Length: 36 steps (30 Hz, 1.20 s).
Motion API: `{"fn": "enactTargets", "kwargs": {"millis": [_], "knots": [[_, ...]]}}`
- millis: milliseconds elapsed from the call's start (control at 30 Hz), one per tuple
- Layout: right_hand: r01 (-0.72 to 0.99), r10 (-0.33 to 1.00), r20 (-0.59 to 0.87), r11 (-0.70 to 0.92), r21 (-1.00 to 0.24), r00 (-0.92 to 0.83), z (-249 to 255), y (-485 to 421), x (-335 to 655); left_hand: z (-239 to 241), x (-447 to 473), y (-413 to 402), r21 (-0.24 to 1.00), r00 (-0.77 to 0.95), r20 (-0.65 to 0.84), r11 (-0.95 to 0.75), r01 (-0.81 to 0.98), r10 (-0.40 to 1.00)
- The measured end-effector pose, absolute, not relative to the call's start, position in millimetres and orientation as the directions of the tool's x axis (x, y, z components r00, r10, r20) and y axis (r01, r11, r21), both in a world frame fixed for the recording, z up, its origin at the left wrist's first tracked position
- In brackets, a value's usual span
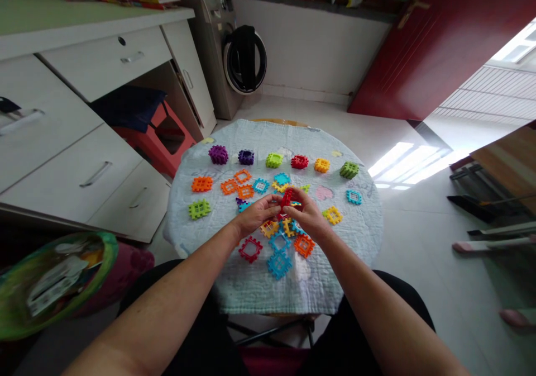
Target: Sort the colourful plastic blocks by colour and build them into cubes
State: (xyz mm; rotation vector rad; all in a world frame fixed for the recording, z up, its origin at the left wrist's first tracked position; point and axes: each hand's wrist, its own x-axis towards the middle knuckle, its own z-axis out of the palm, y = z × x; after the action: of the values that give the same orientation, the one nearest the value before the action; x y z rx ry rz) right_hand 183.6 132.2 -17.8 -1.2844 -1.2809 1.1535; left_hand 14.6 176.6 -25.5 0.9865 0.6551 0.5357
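Over the middle of a cloth-covered round table, my left hand [262, 215] and my right hand [309, 214] meet around red interlocking plastic blocks [286, 198]. Fingers of both hands pinch them from either side; how many pieces are held is hidden. Below my hands lie loose square pieces: a red frame [250, 249], a blue frame [280, 242], a blue window piece [279, 263], an orange piece [304, 246] and a yellow one [269, 228]. Left of my hands are several orange frames [229, 186].
Along the table's far side stand a purple block stack [218, 154], a lime block [274, 160], a red block [299, 161] and a green stack [349, 170]. A waste bin [104, 270] and a red stool [173, 133] are to the left, a washing machine [213, 46] behind.
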Motion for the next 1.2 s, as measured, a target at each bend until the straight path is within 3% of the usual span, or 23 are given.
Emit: {"fn": "enactTargets", "kwargs": {"millis": [233, 467, 633, 933, 1067, 1200], "knots": [[0.433, 0.991, 0.13, 0.117, -0.894, 0.001, -23, 133, 186, -26, 18, 171, 0.811, 0.688, -0.273, 0.545, -0.211, 0.672], [0.709, 0.96, 0.265, 0.251, -0.659, -0.094, -22, 130, 185, -24, 14, 177, 0.845, 0.669, -0.269, 0.503, -0.182, 0.693], [0.774, 0.966, 0.231, 0.234, -0.589, -0.117, -31, 131, 178, -33, 18, 176, 0.857, 0.614, -0.32, 0.496, -0.136, 0.722], [0.766, 0.964, 0.236, 0.244, -0.594, -0.125, -28, 137, 172, -33, 22, 175, 0.837, 0.578, -0.329, 0.514, -0.187, 0.747], [0.871, 0.964, 0.245, 0.21, -0.444, -0.107, -14, 143, 165, -34, 18, 182, 0.832, 0.53, -0.328, 0.505, -0.229, 0.782], [0.909, 0.953, 0.183, 0.289, -0.301, -0.242, -5, 168, 171, -34, 12, 190, 0.839, 0.48, -0.344, 0.494, -0.229, 0.807]]}}
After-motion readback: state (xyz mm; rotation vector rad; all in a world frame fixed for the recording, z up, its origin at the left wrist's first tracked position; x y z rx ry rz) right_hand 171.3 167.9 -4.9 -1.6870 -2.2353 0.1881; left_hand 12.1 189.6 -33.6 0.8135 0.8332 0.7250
